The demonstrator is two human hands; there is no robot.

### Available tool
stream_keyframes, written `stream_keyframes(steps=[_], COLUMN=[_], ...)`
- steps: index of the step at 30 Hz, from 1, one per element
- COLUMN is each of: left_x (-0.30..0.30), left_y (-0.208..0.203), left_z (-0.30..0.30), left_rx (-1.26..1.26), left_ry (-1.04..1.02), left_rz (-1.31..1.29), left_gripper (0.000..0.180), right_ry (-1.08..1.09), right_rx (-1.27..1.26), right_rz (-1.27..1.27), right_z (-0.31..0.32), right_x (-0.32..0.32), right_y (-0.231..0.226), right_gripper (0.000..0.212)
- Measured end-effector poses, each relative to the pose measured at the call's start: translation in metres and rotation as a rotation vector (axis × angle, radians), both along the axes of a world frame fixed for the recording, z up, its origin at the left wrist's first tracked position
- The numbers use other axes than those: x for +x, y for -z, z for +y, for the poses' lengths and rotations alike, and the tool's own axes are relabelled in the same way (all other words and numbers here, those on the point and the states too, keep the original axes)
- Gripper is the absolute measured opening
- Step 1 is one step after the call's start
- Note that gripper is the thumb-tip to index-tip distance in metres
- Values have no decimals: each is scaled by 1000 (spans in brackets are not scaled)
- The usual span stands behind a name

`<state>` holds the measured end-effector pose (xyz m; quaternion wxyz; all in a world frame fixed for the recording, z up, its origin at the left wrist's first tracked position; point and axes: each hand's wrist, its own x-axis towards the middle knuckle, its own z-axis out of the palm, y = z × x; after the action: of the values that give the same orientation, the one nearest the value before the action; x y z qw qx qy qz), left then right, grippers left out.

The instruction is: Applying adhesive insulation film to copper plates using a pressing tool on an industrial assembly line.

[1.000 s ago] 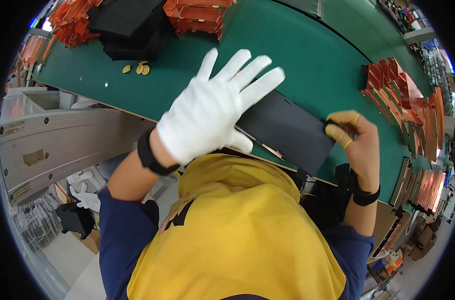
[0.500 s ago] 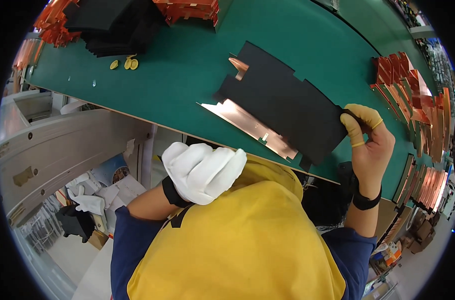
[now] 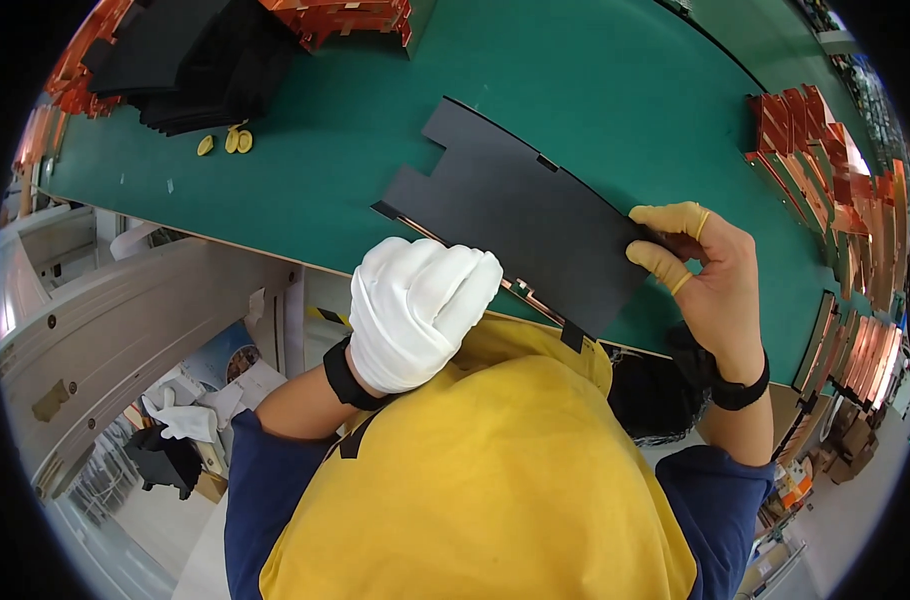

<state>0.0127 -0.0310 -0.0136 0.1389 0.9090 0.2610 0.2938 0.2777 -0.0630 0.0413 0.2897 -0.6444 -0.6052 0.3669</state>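
Observation:
A black cut-out sheet with notched edges lies over a copper-coloured metal piece, of which only a thin strip shows along the near edge. My right hand, with yellow finger cots on thumb and fingers, pinches the sheet's right end. In a white glove, my left hand is curled into a fist beside the near edge of the sheet. Its fingers face away from view, so anything inside them is hidden.
The green tabletop has a stack of black sheets at far left, with loose yellow finger cots near it. Bent copper parts stand behind the stack. More copper parts line the right side.
The black sheet has moved left and nearer, now covering most of the copper piece. My right hand moved left with it. My left fist rose towards the sheet's near edge.

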Motion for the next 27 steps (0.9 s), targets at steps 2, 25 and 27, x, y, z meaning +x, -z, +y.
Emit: stream_keyframes(steps=[2,25,27], left_x=[1,9,9], left_y=[5,-14,-13], left_z=[-1,6,6], left_rx=[55,61,76], left_ry=[-22,-49,-46], left_rz=[-37,79,71], left_gripper=[43,30,30], right_ry=[2,-133,-105], right_rx=[9,362,323], right_rz=[15,-220,-182], right_z=[-3,-11,-11], right_x=[-1,-9,-8], right_y=[1,16,14], right_gripper=[21,25,24])
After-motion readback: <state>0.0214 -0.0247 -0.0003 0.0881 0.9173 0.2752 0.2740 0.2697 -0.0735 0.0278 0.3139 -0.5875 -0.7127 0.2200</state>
